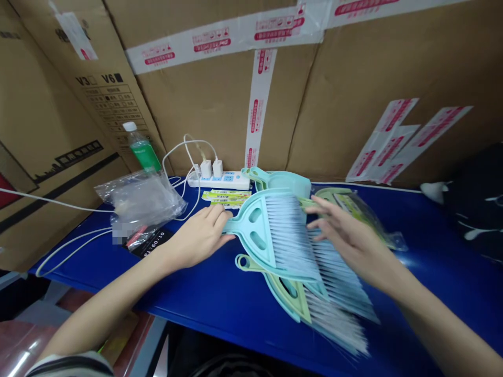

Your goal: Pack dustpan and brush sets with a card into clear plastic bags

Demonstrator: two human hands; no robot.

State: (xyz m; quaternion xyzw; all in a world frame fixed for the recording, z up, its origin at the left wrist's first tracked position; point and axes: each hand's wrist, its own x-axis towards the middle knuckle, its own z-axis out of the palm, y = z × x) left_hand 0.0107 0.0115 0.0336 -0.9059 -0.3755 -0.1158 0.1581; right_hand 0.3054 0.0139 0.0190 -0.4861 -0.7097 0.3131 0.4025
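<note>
My left hand [210, 230] is closed round the handle of a light-blue hand brush [253, 225]. Its pale bristles point right, and it lies over other brushes, so what is under it is partly hidden. At the bristle side is my right hand [341, 230], fingers spread and slightly blurred; I cannot tell whether it touches the bristles. Nearer me, a green-and-blue hand brush [286, 293] lies on the blue table. Behind the held brush sits a light-blue dustpan [286, 180]. A green dustpan in clear wrapping [353, 204] lies beyond my right hand.
A white power strip [231, 180] with plugged chargers and loose cables stands at the back. Left of it are a green-labelled bottle [143, 149], a crumpled plastic bag [141, 199] and a phone showing digits [151, 242]. Cardboard boxes [204, 94] wall the back.
</note>
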